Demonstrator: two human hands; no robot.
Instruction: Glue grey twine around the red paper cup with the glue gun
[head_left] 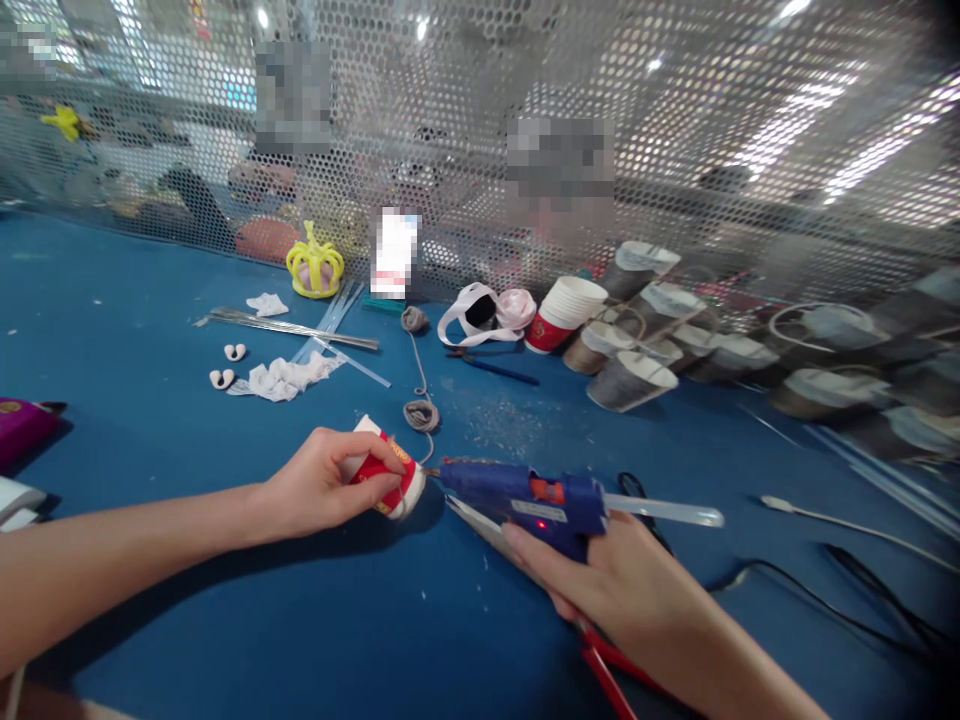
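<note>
Gluing, we judge: left hand (pixel 330 482) pinches paper cup (pixel 408 480), right hand (pixel 611 580) grips hot-glue gun (pixel 510 490) beside it, nozzle (pixel 433 472) perhaps touching; next calls for steadiness.

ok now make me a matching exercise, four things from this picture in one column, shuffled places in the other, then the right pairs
Things
1. blue plastic glue gun
2. small red-and-white paper cup
3. yellow looped crown-shaped piece
4. thin blue-handled pliers

Places
A. upright, close to the perforated grey panel
B. in the left hand
C. lying flat on the blue tabletop
D. in the right hand

Right pairs: 1-D, 2-B, 3-A, 4-C
</note>
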